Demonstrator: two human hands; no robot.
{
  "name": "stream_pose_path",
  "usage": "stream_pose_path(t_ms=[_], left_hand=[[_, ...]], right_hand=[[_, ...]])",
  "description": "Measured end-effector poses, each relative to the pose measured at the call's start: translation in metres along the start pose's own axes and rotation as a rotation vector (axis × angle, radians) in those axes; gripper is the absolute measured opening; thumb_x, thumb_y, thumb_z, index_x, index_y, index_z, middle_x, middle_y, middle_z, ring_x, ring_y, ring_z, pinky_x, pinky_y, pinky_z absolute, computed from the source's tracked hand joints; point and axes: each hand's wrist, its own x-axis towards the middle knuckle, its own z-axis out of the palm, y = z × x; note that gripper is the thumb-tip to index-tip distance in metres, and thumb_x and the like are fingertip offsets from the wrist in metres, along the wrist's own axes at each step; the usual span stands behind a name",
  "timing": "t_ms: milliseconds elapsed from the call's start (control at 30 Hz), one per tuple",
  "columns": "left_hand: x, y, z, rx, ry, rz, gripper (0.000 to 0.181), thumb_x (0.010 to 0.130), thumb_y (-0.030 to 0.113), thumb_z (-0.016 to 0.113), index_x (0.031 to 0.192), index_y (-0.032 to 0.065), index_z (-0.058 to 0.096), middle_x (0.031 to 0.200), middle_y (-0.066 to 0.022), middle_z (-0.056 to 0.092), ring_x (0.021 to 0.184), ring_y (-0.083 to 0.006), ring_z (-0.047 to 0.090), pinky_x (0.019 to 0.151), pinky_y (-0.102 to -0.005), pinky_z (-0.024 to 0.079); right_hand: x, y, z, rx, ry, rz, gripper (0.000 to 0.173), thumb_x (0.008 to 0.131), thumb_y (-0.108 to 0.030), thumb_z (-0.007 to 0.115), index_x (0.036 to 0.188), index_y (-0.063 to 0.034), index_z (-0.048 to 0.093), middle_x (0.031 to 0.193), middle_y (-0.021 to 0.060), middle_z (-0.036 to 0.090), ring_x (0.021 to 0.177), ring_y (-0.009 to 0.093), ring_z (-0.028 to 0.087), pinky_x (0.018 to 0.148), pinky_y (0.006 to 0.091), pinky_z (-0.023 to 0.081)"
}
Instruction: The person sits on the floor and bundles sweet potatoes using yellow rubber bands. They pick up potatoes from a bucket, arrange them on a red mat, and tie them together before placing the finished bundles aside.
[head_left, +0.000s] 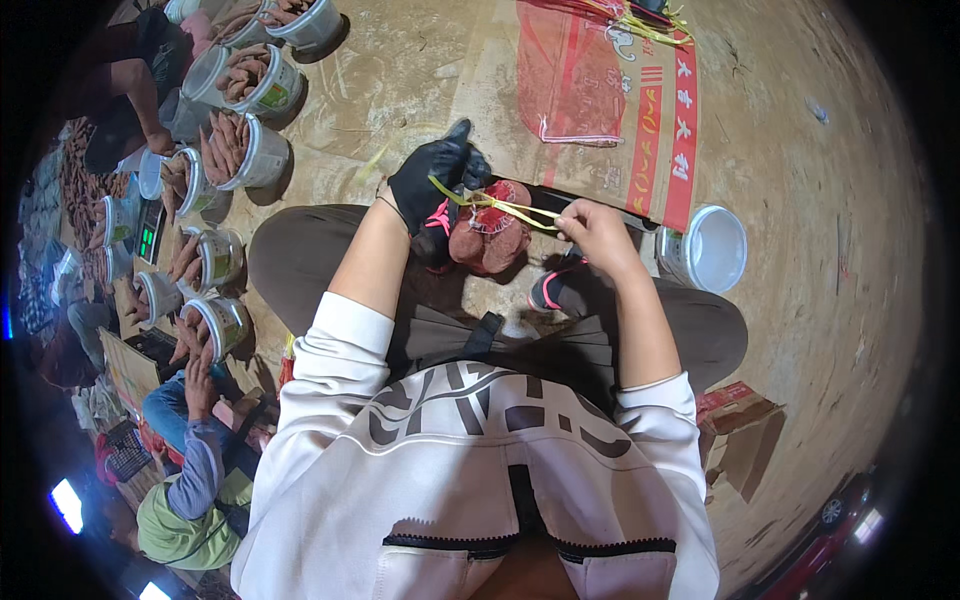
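Observation:
Between my knees stands a red mesh bag of sweet potatoes (491, 236), its top gathered. Yellow-green ties (517, 208) run across that top. My left hand (442, 169), in a black glove, is at the bag's upper left with a strand of the tie beside its fingers; what it grips is partly hidden. Bare, my right hand (592, 232) pinches the looped end of the tie to the right of the bag. A flattened cardboard sheet (577, 161) with red printing lies just beyond, and on it an unfilled red mesh bag (570, 82).
Plastic buckets of sweet potatoes (255, 150) line the left side, near a scale (150, 231). An uncovered bucket (712, 247) stands right of my knee, and a cardboard box (735, 435) sits behind it. Co-workers (195, 480) are at the left. More ties (652, 26) lie ahead.

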Motion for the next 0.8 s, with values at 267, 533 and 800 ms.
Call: stream_pose_path(t_ms=[267, 533, 800], left_hand=[[-0.011, 0.009, 0.023, 0.959, -0.208, 0.153, 0.031, 0.086, 0.021, 0.079, 0.107, 0.0015, 0.071, 0.094, 0.0012, 0.072, 0.083, -0.0091, 0.061, 0.078, -0.027, 0.051], [-0.008, 0.012, 0.024, 1.075, -0.216, 0.139, 0.024, 0.094, 0.015, 0.064, 0.114, 0.0052, 0.073, 0.099, -0.0063, 0.076, 0.084, -0.01, 0.068, 0.076, -0.0275, 0.054], [-0.01, 0.007, 0.007, 1.322, -0.255, 0.462, 0.033, 0.094, 0.01, 0.065, 0.126, 0.003, 0.065, 0.11, -0.0062, 0.072, 0.092, -0.012, 0.066, 0.082, -0.0271, 0.054]], right_hand=[[0.029, -0.069, -0.009, 0.333, 0.003, -0.05, 0.012, 0.085, -0.011, 0.075, 0.089, -0.0009, 0.069, 0.076, 0.0047, 0.07, 0.069, 0.009, 0.065, 0.065, 0.027, 0.052], [0.067, -0.085, 0.009, 0.288, -0.045, -0.1, 0.027, 0.1, -0.02, 0.056, 0.121, -0.0043, 0.064, 0.086, 0.0067, 0.071, 0.068, 0.013, 0.067, 0.064, 0.0282, 0.052], [0.055, -0.038, -0.001, 0.037, -0.213, -0.022, 0.023, 0.097, -0.022, 0.059, 0.095, -0.0024, 0.072, 0.076, 0.0055, 0.068, 0.069, 0.016, 0.064, 0.065, 0.0346, 0.05]])
